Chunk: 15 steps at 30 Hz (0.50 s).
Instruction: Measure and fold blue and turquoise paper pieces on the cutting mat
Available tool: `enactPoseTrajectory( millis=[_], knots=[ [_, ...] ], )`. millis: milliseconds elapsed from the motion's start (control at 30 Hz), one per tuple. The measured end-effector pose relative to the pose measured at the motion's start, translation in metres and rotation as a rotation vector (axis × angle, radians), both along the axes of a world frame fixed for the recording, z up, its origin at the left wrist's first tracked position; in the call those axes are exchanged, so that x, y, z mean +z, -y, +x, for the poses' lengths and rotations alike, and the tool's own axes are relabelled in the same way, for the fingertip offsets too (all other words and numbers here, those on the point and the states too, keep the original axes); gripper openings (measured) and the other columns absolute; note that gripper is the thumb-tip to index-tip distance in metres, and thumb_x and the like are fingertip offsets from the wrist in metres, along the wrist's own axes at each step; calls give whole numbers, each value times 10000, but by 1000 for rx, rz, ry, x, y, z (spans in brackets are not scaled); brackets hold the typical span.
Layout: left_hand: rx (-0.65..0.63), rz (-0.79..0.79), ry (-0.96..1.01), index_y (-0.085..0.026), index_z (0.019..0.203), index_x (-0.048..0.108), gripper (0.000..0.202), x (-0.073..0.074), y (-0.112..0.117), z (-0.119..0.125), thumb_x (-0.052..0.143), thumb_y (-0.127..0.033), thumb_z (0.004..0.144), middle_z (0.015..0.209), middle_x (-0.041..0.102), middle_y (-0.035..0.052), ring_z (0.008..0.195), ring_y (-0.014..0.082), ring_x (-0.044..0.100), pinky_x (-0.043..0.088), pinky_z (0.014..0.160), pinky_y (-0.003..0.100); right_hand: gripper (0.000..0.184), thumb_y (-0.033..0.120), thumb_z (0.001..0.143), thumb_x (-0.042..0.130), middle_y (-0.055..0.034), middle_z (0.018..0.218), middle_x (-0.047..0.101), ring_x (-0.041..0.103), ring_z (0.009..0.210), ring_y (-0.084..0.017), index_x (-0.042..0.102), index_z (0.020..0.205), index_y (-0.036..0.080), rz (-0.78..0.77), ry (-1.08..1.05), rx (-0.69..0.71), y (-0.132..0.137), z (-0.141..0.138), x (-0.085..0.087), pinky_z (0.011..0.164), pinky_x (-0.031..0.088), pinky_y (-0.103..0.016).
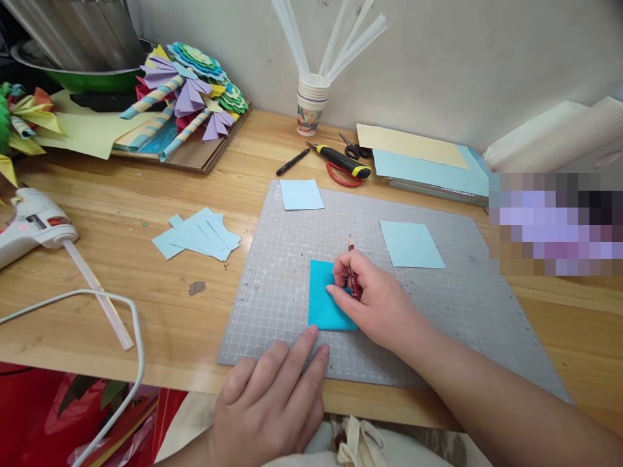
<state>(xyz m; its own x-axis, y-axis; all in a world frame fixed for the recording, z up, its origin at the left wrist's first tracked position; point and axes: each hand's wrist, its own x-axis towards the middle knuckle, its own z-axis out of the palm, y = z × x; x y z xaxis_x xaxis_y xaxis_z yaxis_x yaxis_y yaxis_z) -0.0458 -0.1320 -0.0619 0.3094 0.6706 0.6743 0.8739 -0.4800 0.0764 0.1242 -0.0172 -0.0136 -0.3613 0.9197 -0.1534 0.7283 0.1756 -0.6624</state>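
Note:
A bright blue paper square [322,305] lies on the grey cutting mat [272,311] in front of me. My right hand [363,292] rests on its right side, fingers curled round a short red-and-black pencil [354,280] whose sharpened tip points away from me. My left hand [280,389] lies at the mat's near edge with its fingers stretched out, the index fingertip touching the square's lower left corner. Two pale blue paper pieces, one at the mat's upper left [302,194] and another at the right [413,244], lie beyond my hands.
Pale blue paper strips [199,235] lie left of the mat. A hot glue gun [36,224] with a cable stands at far left. Behind the mat are a black pen [293,162], pliers [343,162], scissors [354,148], stacked paper cups [311,107] holding white sticks, and a paper stack [428,170].

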Motion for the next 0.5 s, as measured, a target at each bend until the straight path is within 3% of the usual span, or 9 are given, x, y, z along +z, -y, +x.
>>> enactPoseTrajectory(
  millis=[333,500],
  knots=[
    [-4,-49,9,-158,1053,705,278,7,-3,5,576,-211,813,1068,740,3,784,151,584,351,681,327,58,218,849,516,24,777,580,479,580,-118,482,895,232,43,32,9,3,0,0,550,372,-270],
    [60,-210,-8,-132,1184,637,357,17,-7,13,519,-235,863,991,729,50,831,198,579,345,734,357,59,230,855,519,25,801,588,480,583,-115,480,900,230,43,30,17,3,0,0,558,371,-269]
  ],
)
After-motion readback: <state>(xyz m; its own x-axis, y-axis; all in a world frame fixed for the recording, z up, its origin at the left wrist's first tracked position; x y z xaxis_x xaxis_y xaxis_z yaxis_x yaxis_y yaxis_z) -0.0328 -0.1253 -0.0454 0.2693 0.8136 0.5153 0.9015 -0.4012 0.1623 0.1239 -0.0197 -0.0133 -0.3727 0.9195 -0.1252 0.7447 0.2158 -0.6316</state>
